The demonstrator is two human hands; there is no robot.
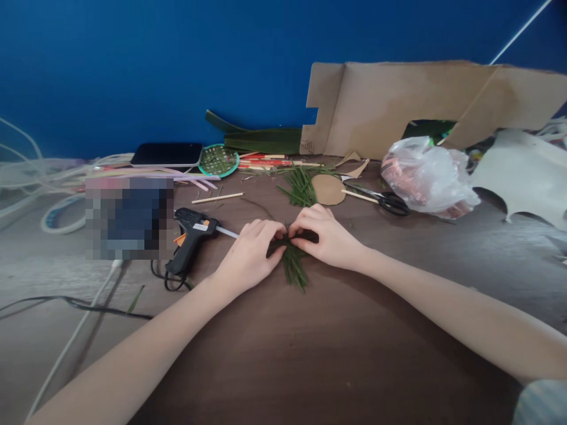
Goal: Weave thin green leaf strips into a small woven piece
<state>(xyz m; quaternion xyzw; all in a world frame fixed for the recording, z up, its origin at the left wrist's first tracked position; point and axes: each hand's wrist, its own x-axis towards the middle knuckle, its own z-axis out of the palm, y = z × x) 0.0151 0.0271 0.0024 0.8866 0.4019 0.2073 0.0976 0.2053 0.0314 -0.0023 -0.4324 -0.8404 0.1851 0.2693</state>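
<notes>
Both my hands meet at the middle of the brown table (310, 354) over a small bundle of thin green leaf strips (293, 267). My left hand (250, 255) pinches the bundle's left side with curled fingers. My right hand (325, 236) pinches its top from the right, fingers closed on the strips. The strip ends fan out toward me below the fingers. A black hot glue gun (190, 239) lies just left of my left hand, its glue stick pointing at my fingers.
More green strips (301, 186), a cardboard disc (328, 190), black scissors (390, 202) and a plastic bag (425, 177) lie behind. Cut cardboard (398, 106) leans on the blue wall. A phone (167, 154), a woven green disc (218, 160), sticks and cables sit at left.
</notes>
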